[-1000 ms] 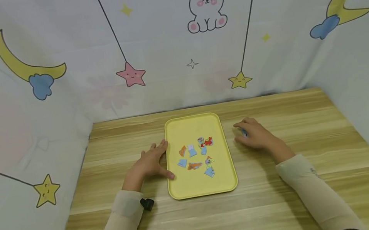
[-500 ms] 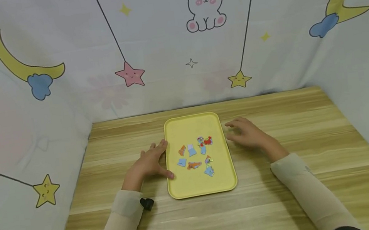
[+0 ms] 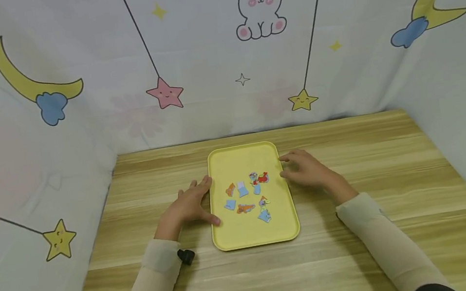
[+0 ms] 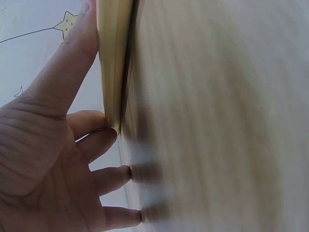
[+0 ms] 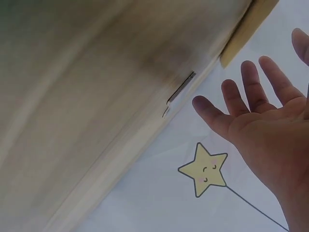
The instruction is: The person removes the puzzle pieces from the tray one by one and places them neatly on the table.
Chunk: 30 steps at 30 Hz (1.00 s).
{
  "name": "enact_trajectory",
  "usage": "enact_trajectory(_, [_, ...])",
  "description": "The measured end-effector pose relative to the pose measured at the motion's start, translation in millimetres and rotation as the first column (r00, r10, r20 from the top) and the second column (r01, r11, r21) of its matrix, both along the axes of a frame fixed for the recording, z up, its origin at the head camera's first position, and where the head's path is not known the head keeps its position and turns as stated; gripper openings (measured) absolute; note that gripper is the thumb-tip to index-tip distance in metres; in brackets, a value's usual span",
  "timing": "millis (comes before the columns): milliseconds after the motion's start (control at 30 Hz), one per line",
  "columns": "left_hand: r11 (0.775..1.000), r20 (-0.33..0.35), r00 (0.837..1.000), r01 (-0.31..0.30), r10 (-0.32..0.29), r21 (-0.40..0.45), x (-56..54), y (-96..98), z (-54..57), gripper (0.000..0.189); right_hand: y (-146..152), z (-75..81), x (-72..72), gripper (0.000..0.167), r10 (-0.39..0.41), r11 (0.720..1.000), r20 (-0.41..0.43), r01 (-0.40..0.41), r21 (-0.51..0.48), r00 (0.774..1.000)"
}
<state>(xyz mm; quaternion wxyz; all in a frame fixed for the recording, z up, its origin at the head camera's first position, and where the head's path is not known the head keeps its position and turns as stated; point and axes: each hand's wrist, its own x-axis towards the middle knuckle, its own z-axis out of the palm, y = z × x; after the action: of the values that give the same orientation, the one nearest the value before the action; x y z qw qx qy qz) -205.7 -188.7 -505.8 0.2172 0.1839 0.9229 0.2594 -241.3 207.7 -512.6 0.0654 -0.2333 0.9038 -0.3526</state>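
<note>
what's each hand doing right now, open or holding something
Left hand: open, touching the left side of the yellow tray.
Right hand: open, holding nothing, near the tray's right side.

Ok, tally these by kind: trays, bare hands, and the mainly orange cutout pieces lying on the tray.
Yellow tray: 1
Bare hands: 2
Mainly orange cutout pieces: 2
Total: 5

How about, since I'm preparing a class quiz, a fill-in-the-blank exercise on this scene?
1. Orange pieces lie on a ____ tray.
2. It lies between the right hand and the ____ hand.
3. Printed on the cloth is one animal, a ____.
4. Smiling stars there are pink or ____.
Missing words: yellow; left; rabbit; yellow.
</note>
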Motion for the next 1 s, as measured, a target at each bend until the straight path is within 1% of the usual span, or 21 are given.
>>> enact_trajectory(133, [1.0, -0.005, 1.0, 0.002, -0.002, -0.001, -0.3, -0.3, -0.5, 0.136, -4.4, -0.8, -0.1, 0.049, 0.011, 1.0, 0.002, -0.011, -0.006, 1.0])
enact_trajectory(367, [1.0, -0.003, 1.0, -0.005, 0.005, -0.001, 0.4, -1.0, -1.2, 0.136, -15.5, 2.6, -0.7, 0.05, 0.019, 1.0, 0.012, -0.019, 0.0, 1.0])
enact_trajectory(500, [1.0, -0.007, 1.0, -0.003, 0.003, -0.002, 0.1, -1.1, -1.9, 0.136, -21.3, 2.1, -1.8, 0.05, 0.039, 0.999, 0.017, -0.039, 0.002, 0.999])
enact_trajectory(633, [1.0, 0.0, 1.0, -0.001, 0.001, -0.003, 0.3, -0.7, -1.4, 0.136, -26.7, -1.7, -4.2, 0.049, 0.066, 0.998, -0.005, -0.066, 0.012, 0.998])
enact_trajectory(800, [1.0, 0.012, 1.0, -0.003, 0.003, -0.002, 1.4, -0.3, -0.1, 0.137, -32.1, -4.0, -5.8, 0.049, 0.079, 0.996, -0.03, -0.077, 0.034, 0.996])
enact_trajectory(1000, [1.0, 0.01, 1.0, -0.005, 0.005, 0.001, 1.1, -0.4, 0.5, 0.137, -38.9, -0.8, -5.0, 0.051, 0.077, 0.996, -0.015, -0.076, 0.055, 0.997])
